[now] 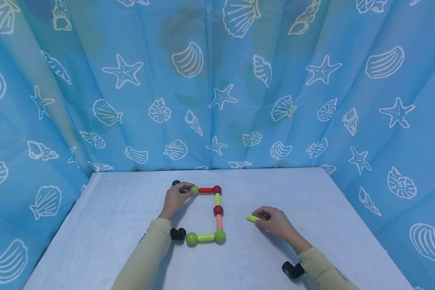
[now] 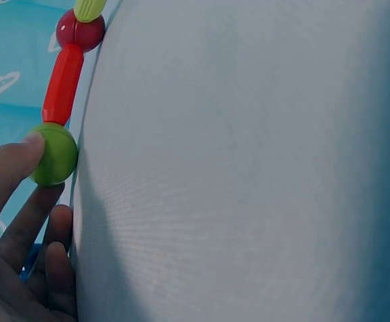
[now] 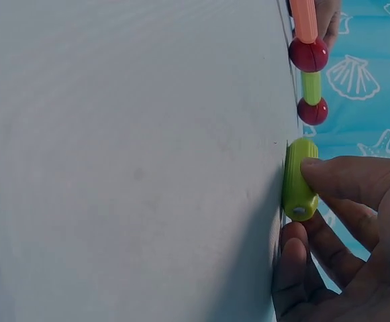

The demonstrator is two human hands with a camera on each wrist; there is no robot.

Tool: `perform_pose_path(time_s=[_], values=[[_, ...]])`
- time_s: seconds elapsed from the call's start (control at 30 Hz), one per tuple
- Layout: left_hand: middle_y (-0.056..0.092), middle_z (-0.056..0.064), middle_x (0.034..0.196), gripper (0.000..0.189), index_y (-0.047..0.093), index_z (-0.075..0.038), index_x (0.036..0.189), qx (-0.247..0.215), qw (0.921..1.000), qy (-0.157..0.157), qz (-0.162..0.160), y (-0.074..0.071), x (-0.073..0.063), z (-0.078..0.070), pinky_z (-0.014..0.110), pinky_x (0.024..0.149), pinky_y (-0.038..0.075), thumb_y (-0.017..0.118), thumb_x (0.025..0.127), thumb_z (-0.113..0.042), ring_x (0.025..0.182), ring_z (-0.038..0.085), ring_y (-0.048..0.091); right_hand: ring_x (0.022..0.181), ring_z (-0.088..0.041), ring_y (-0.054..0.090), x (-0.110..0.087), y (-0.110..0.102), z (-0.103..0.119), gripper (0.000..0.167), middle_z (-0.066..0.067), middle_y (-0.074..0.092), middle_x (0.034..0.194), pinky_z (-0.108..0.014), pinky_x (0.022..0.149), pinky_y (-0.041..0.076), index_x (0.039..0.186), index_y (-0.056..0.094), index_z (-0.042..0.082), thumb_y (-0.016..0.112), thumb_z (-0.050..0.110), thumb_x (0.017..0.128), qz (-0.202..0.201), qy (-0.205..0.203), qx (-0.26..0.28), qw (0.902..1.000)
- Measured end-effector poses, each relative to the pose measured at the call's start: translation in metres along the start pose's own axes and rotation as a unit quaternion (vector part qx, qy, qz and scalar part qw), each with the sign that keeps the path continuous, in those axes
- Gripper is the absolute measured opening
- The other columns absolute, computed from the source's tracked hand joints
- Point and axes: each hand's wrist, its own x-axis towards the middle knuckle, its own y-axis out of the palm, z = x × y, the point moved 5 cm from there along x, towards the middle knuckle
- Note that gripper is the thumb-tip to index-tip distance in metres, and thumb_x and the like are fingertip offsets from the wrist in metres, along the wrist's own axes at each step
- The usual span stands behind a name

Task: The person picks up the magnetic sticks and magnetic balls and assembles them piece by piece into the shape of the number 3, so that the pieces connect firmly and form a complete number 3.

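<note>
A chain of coloured magnetic sticks and balls lies on the table as a frame with its left side open. At its upper left end my left hand (image 1: 175, 200) pinches a green ball (image 2: 57, 155) between thumb and finger. A red stick (image 2: 63, 84) joins that ball to a dark red ball (image 1: 217, 189). Down the right side run a green stick, another red ball (image 1: 218, 210) and a salmon stick (image 1: 219, 222). Right of the chain, my right hand (image 1: 276, 224) pinches a loose green magnetic stick (image 3: 301, 180), its metal end showing, close over the table.
Two green balls joined by a green stick (image 1: 206, 238) form the chain's bottom side. Behind my left hand sits a dark blue ball (image 1: 176, 183). The white-covered table (image 1: 282, 185) is bordered by a blue shell-print curtain (image 1: 210, 88).
</note>
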Motion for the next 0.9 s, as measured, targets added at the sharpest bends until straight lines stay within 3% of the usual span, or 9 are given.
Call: perform_pose_path(time_s=[0.5, 0.9], values=[[0.069, 0.006, 0.126, 0.03, 0.072, -0.016, 0.123, -0.004, 1.0, -0.001, 0.007, -0.0014, -0.0017, -0.0022, 0.046, 0.1, 0.05, 0.075, 0.094, -0.019, 0.117, 0.027, 0.062, 0.088, -0.016, 0.058, -0.0005, 0.0001, 0.0014, 0.022, 0.003, 0.067, 0.099, -0.034, 0.076, 0.05, 0.107, 0.076, 0.015, 0.078, 0.005, 0.087, 0.009, -0.021, -0.006, 0.9997], [0.069, 0.005, 0.125, 0.029, 0.072, -0.017, 0.123, -0.003, 1.0, 0.001, 0.006, -0.0015, -0.0016, -0.0016, 0.046, 0.099, 0.05, 0.075, 0.094, -0.02, 0.115, 0.028, 0.062, 0.087, -0.016, 0.057, 0.0039, 0.002, -0.0029, 0.02, 0.004, 0.067, 0.097, -0.033, 0.079, 0.05, 0.103, 0.075, 0.017, 0.077, 0.005, 0.087, 0.001, -0.008, -0.009, 0.9999]])
